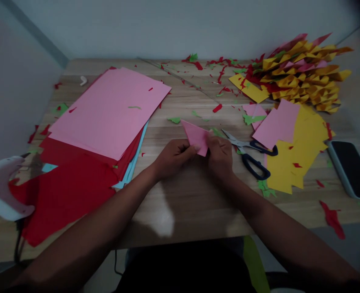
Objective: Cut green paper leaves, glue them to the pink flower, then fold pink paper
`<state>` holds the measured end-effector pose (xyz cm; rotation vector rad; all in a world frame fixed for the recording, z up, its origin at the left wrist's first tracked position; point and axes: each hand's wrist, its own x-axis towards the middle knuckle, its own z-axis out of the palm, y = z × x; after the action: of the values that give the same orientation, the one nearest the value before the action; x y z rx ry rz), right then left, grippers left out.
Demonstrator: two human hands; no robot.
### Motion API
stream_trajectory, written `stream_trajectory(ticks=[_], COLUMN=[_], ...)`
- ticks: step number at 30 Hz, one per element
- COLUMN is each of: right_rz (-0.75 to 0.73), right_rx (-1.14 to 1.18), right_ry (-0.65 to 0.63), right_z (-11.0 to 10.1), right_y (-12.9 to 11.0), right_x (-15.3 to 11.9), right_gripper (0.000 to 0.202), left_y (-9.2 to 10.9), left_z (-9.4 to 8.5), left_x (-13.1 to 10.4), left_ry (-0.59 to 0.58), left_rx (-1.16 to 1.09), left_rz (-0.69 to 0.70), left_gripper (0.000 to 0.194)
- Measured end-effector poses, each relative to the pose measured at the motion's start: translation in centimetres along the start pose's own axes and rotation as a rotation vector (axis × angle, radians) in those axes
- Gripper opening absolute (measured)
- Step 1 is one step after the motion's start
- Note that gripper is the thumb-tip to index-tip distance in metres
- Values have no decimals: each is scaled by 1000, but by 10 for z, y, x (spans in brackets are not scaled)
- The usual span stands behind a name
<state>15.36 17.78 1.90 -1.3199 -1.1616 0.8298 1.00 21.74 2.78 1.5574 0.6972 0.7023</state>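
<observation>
Between my two hands is a small folded piece of pink paper (pixel 197 137), its pointed corner aimed up and to the left. My left hand (pixel 175 156) pinches its lower left part with the thumb on top. At the right edge, the fingers of my right hand (pixel 220 154) are closed on the same paper. Just beyond my right hand lie open scissors (pixel 244 146) with dark blue handles. Several cut pink paper pieces (pixel 279 122) rest on yellow paper pieces (pixel 299 158) farther right.
Large pink sheets (pixel 109 110) top a stack at left, with red paper (pixel 73 195) in front. A white glue gun (pixel 3 187) stands at the left edge. A folded yellow-and-pink paper bundle (pixel 308 73) sits back right, a phone (pixel 352 169) at right. Red and green scraps litter the table.
</observation>
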Motion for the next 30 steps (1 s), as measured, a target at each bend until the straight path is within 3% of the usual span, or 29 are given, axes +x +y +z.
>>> stream_trajectory(ticks=[5, 10, 15, 20, 23, 28, 30], right_rz=[-82, -120, -121, 23, 53, -25, -33], right_rx=[-65, -56, -8, -9, -32, -8, -4], right_ry=[-57, -125, -78, 21, -9, -83, -183], right_z=[-5, -12, -10, -8, -10, -12, -12], right_y=[1, -3, -4, -6, -7, -6, -5], right_x=[1, 3, 2, 0, 1, 5, 7], right_gripper=[56, 55, 49, 57, 59, 60, 59], left_y=[1, -4, -5, -1, -1, -3, -4], left_z=[-2, -3, -2, -2, -1, -2, -3], left_x=[-3, -2, -1, -3, -4, -3, -2], left_ry=[-47, 132, 65, 47, 121, 261, 316], left_rx=[-24, -81, -103, -26, 3, 47, 88], left_rz=[-29, -20, -72, -76, -26, 52, 38], left_gripper=[51, 52, 55, 55, 49, 49, 50])
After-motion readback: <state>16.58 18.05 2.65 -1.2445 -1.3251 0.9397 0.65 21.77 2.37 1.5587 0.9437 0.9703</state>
